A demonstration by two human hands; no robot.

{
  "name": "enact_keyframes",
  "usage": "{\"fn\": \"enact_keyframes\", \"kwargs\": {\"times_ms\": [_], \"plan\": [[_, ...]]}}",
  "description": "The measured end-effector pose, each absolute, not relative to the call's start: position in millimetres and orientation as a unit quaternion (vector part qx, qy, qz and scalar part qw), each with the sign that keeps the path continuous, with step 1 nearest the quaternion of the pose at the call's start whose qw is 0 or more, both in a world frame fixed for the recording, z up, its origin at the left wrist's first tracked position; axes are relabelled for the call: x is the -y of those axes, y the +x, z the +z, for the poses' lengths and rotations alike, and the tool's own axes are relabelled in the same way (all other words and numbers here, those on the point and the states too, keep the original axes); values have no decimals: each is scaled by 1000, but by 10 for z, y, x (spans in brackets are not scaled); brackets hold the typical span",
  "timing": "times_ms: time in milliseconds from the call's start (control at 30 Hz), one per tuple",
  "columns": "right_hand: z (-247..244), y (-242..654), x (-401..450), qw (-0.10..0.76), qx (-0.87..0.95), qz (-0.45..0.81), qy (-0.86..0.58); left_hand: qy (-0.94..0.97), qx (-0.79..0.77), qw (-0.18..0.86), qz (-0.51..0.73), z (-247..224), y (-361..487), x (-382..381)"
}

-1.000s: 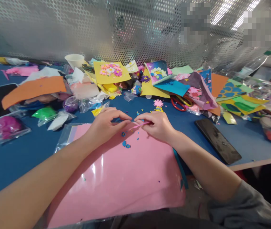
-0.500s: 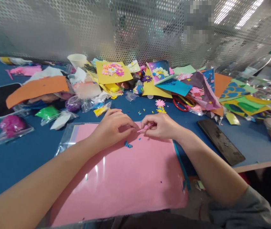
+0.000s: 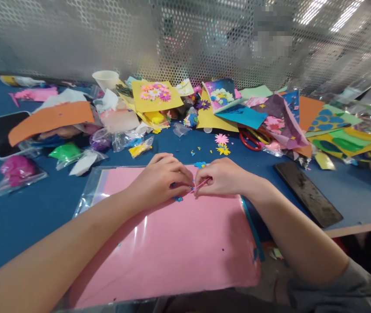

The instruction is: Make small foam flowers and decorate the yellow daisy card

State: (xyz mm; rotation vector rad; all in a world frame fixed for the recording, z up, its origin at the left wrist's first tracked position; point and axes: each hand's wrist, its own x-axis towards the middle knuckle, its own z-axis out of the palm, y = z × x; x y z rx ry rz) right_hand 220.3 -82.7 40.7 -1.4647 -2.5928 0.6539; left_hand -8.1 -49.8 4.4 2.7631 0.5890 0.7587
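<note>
My right hand [image 3: 219, 177] pinches a thin pink stick [image 3: 202, 184], which slants down to the left over the pink sheet [image 3: 172, 243]. Its tip is close to the thumb and fingertips of my left hand [image 3: 167, 178]. Those left fingers are bent and closed together, low over the sheet; what they hold, if anything, is too small to make out. Tiny blue bits show around the fingertips. A small blue flower with a yellow centre [image 3: 178, 199] lies just under my left thumb. Another blue piece [image 3: 200, 165] sits behind my right fingers.
Beyond the sheet lie a pink paper-like flower [image 3: 222, 138] and a yellow one [image 3: 223, 149]. Red-handled scissors [image 3: 249, 142], bagged green clay [image 3: 64, 152] and coloured papers crowd the back. A dark phone [image 3: 307, 193] is at right, a magenta lump in a bag [image 3: 18, 170] at left.
Both hands have shifted slightly towards me, and the left now partly covers the blue flower. More of the pink stick shows, at a steeper slant. The blue piece behind my right hand has come into sight.
</note>
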Motion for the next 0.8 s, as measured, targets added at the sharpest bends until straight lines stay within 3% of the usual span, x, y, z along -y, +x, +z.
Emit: {"fn": "enact_keyframes", "kwargs": {"times_ms": [233, 433, 800], "plan": [[374, 2221, 811, 53, 852, 193, -484, 944, -199, 62, 256, 12, -56, 527], [498, 2265, 828, 34, 837, 248, -487, 940, -223, 105, 234, 69, -75, 542], [381, 2231, 829, 30, 863, 202, -463, 943, -204, 59, 257, 7, -56, 539]]}}
